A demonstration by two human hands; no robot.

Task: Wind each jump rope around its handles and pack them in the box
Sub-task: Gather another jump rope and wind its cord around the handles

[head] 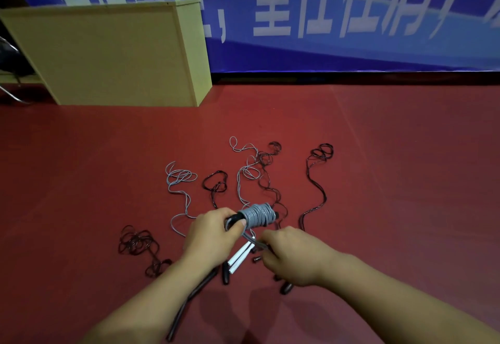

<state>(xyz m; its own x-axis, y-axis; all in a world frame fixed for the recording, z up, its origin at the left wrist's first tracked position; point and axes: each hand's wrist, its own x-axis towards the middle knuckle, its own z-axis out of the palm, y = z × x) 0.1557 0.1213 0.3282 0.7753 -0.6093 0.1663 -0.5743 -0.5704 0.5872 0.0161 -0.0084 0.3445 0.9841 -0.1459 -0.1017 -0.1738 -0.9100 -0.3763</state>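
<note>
The left hand (213, 235) grips the handles (235, 220) wrapped in grey rope (259, 215); the right hand (289, 254) pinches its tail. Slack could let the coils slip off.

Both forearms bare, entering from the bottom edge and converging toward centre frame. Left hand (209, 238): back of hand up, fingers curled round the dark handle end of the wound grey rope bundle (258, 215), thumb laid across the top near the first coils. Wrist roughly straight, forearm angling up from lower left. Right hand (290, 255): just beside the left and slightly nearer the camera, knuckles up, fingers curled in, pinching the loose grey rope tail where it leaves the bundle. Fingertips hidden under the hand. Right forearm runs in from lower right. Hands close together, not touching.
</note>
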